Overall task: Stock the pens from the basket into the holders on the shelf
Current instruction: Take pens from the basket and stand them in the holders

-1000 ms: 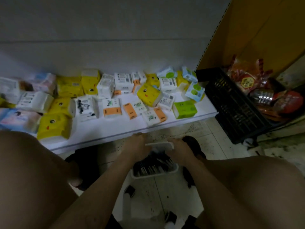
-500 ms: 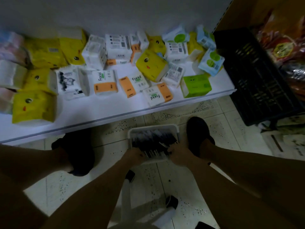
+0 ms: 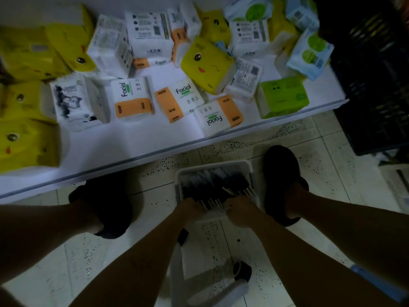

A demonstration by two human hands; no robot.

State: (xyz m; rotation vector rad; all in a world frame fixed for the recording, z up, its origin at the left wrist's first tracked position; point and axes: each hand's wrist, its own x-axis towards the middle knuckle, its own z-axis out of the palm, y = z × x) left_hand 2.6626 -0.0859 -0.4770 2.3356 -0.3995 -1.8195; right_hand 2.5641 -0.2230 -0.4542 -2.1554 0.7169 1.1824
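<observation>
– Pens (image 3: pixel 212 182), dark slim plastic sticks, a thick heap of them. Head view only. Where do they lie?

– All in the white rectangular plastic basket (image 3: pixel 212 165) on the tiled floor. Their near ends poke out between the two hands.

– The grip?

– Left hand (image 3: pixel 190 209) and right hand (image 3: pixel 240 214) are both at the basket's near end, close together, fingers curled down among the pen tips. Too dim to tell whether they pinch pens, hold the rim, or only touch.

– Beyond the hands?

– Past the basket, the long white shelf board (image 3: pixel 132 140), covered with soft tissue packs in yellow, white, orange and green wrappers (image 3: pixel 132 98). Out past the right hand, a black slatted plastic crate (image 3: pixel 371 85). A dark slipper (image 3: pixel 281 180) just beside the basket on that same side.

– Holders?

– None in view. No pen on the shelf either.

– Progress, then?

– My reading: the very start. The basket looks full and nothing is stocked as far as this view shows. A bunch is yet to be lifted and carried to the holders, wherever they stand.
</observation>
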